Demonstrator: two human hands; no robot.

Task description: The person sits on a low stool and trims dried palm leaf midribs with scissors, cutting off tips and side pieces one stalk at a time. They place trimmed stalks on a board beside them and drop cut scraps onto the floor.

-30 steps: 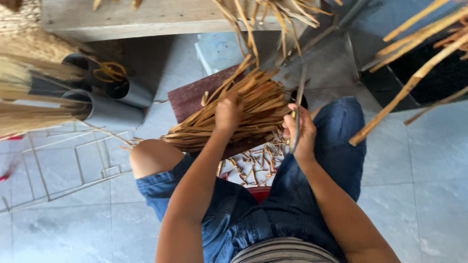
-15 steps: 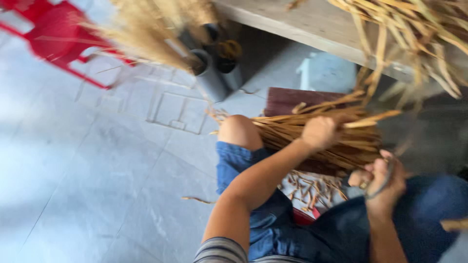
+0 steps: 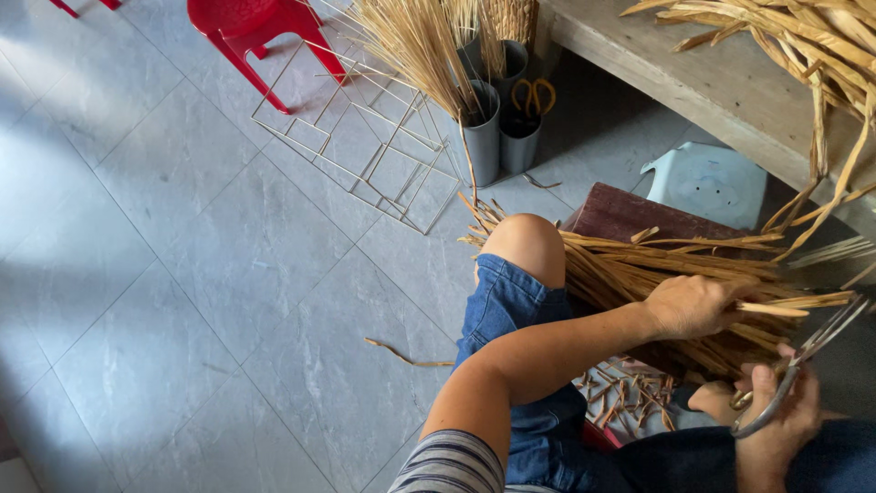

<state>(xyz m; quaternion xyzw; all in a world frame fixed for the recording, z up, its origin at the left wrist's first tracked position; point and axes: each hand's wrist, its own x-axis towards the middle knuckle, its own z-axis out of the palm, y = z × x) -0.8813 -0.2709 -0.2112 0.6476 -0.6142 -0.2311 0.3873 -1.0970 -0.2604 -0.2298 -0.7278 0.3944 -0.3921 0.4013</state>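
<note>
There were two hands (image 3: 698, 306), one pair of scissors (image 3: 794, 370), two grey cups (image 3: 484, 128), one red chair (image 3: 260, 23).

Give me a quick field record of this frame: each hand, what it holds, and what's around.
left hand: gripping a bundle of dried straw strips laid across the lap
right hand: holding metal scissors, blades pointed toward the bundle's end
seat area: bare knee, denim shorts
below bundle: cut offcuts
floor: grey tiles, wire frame, red plastic chair
containers: grey tubes with straw stalks; orange-handled scissors in one
right side: wooden bench, pale plastic stool
</note>
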